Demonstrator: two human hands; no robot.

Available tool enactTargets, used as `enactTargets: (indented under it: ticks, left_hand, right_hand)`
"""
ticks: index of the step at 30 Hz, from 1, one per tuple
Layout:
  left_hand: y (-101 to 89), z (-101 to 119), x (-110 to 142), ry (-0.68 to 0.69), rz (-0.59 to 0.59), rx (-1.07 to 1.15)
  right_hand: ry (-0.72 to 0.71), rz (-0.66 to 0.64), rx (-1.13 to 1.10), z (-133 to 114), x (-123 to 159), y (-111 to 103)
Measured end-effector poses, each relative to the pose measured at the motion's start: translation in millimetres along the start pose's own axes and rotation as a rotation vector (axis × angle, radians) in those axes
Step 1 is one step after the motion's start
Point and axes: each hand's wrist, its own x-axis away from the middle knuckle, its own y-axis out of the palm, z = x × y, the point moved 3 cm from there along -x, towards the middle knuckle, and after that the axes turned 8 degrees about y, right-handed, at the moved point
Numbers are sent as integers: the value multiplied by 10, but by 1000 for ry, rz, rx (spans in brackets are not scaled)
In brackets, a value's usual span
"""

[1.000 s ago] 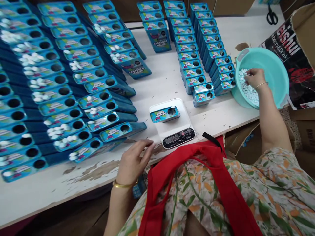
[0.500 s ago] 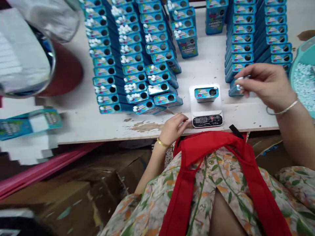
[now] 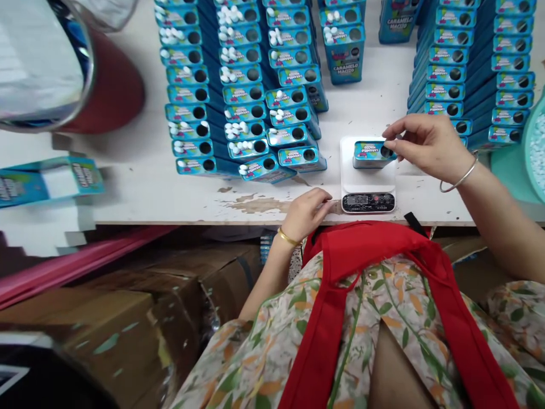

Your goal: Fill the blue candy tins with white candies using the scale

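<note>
A kitchen scale (image 3: 349, 180) with a dark display panel stands near the table's front edge. On its platform is a blue candy tin (image 3: 361, 154), its round hole upward. My right hand (image 3: 432, 145) is directly over that hole, thumb and fingers pinched together at its edge. The small pale candies between those fingertips are mostly hidden now. Left of the scale, my left hand (image 3: 304, 213) rests on the tabletop, loosely curled, thumb apart, holding nothing.
Rows of blue tins (image 3: 191, 130) fill the left, many with white candies on top. More tins (image 3: 451, 71) line the right. A teal basin (image 3: 504, 170) of pale candies is at the right edge. A red bucket (image 3: 113, 85) and a flattened carton (image 3: 51, 180) lie left.
My right hand has moved left from beside the right-hand rows to the hole of the tin on the scale. The left hand stays in place; the camera view has shifted.
</note>
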Motion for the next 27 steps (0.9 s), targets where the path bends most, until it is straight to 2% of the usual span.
enactTargets:
  ticks: [6,10,13,15,17,20,27]
  left_hand:
    - [-24,-2,-17,-24,-3,3]
    - [-15,-31,-7,-37,9,2]
    - [-2,-51,-13,-40,11,21]
    - [1,-56,-23,-38,5,24]
    - [0,-56,-37,-36,-2,15]
    - [-8,-54,-56,-37,-9,2]
    - [-13,-52,-87,-10,-14,-16]
  right_hand:
    - [-11,-18,37,-155,39,48]
    - [160,29,-294,-151,42,-46]
    - [288,100,-556,41,31,-146]
    - [332,108,-611,205,51,-186]
    - [323,119,-578,337,104,-202]
    - [221,195,-420,416,219,-187]
    - [-6,293,12,337,333,-51]
